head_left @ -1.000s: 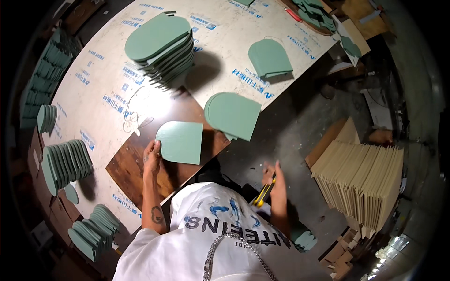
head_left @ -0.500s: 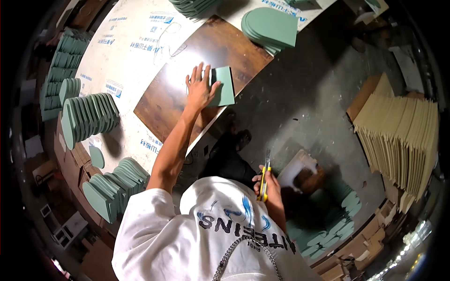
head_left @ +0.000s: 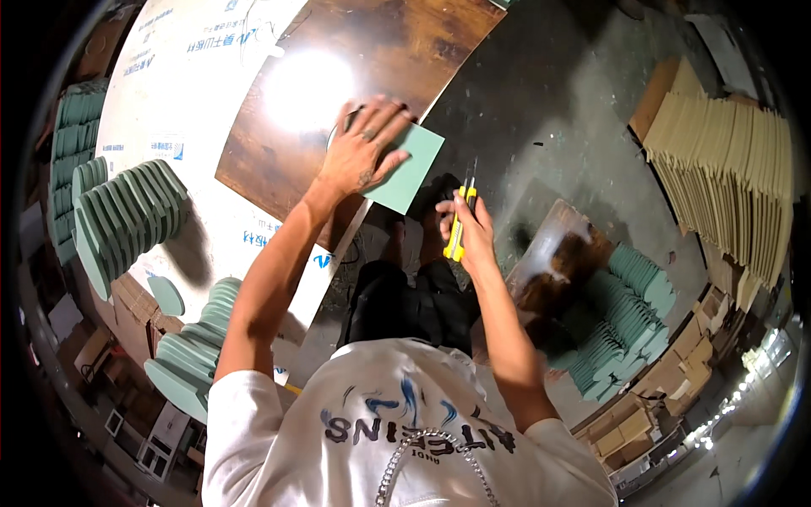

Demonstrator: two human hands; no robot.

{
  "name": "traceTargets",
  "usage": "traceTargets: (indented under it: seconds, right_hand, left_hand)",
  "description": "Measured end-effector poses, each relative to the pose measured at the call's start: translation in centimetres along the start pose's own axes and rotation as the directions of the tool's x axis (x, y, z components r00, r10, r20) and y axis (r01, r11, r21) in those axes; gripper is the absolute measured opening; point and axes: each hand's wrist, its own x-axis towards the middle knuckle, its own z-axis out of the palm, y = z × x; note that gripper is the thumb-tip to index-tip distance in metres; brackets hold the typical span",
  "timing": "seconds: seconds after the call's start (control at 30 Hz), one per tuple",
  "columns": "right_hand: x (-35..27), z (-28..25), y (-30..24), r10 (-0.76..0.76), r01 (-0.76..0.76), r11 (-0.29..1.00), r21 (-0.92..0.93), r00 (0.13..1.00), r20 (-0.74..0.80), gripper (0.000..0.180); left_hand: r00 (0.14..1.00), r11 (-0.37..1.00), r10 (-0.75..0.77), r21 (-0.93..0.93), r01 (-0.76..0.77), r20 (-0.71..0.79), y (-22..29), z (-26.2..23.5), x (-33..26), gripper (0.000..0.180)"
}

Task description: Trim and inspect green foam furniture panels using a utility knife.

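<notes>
1. Two hands work at the table point(head_left: 194, 93) edge: the left hand point(head_left: 365, 152) lies flat, fingers spread, on a green sheet point(head_left: 411, 169); the right hand point(head_left: 469, 228) is closed on a yellow knife point(head_left: 457, 224).
2. The sheet rests on a brown board point(head_left: 372, 51) at the table's near corner, and its right part juts past the board's edge over the floor point(head_left: 549, 110).
3. The left grip is wide and open, palm pressing the sheet down rather than pinching it.
4. The right grip is narrow, wrapped round the knife handle, blade end pointing up toward the sheet; the tip sits just beside the sheet's lower right edge, whether touching I cannot tell.
5. Stacks of green pieces point(head_left: 127, 215) stand on edge at the table's left side, with more point(head_left: 190, 359) near the left elbow.
6. Another green pile point(head_left: 629, 313) lies on the floor to the right, beside a small brown board point(head_left: 557, 253).
7. Tan sheets point(head_left: 731, 177) lean in a row at the far right.
</notes>
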Motion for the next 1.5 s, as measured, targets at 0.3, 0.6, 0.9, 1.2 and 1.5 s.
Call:
traceTargets:
  seconds: [0.3, 0.6, 0.9, 1.2, 1.5]
  right_hand:
    - [-1.3, 1.3, -0.8, -0.156, 0.147, 0.984, 0.097, 0.983, 0.098, 0.041]
    - [-0.1, 0.5, -2.8, -0.421, 0.517, 0.497, -0.697, 0.846, 0.327, 0.051]
    - [1.8, 2.4, -1.0, -0.503, 0.614, -0.142, -0.776, 0.63, 0.591, 0.048]
    - [2.3, -0.1, -0.6, -0.621, 0.579, -0.325, -0.747, 0.465, 0.631, 0.04]
    - [3.2, -0.1, -1.7, -0.604, 0.562, -0.405, -0.721, 0.428, 0.673, 0.039]
  left_hand:
    - [0.824, 0.894, -0.438, -0.072, 0.443, -0.36, -1.0, 2.8, -0.9, 0.066]
    - [0.787, 0.855, -0.467, 0.02, 0.518, -0.404, -2.5, 2.7, 3.0, 0.065]
    - [0.735, 0.874, -0.353, 0.077, 0.48, -0.579, -3.8, 2.8, 1.8, 0.054]
    - [0.655, 0.862, -0.367, 0.023, 0.506, -0.661, -3.3, 2.9, 2.4, 0.038]
    - [0.656, 0.837, -0.377, 0.062, 0.543, -0.654, -3.1, 3.3, 2.7, 0.041]
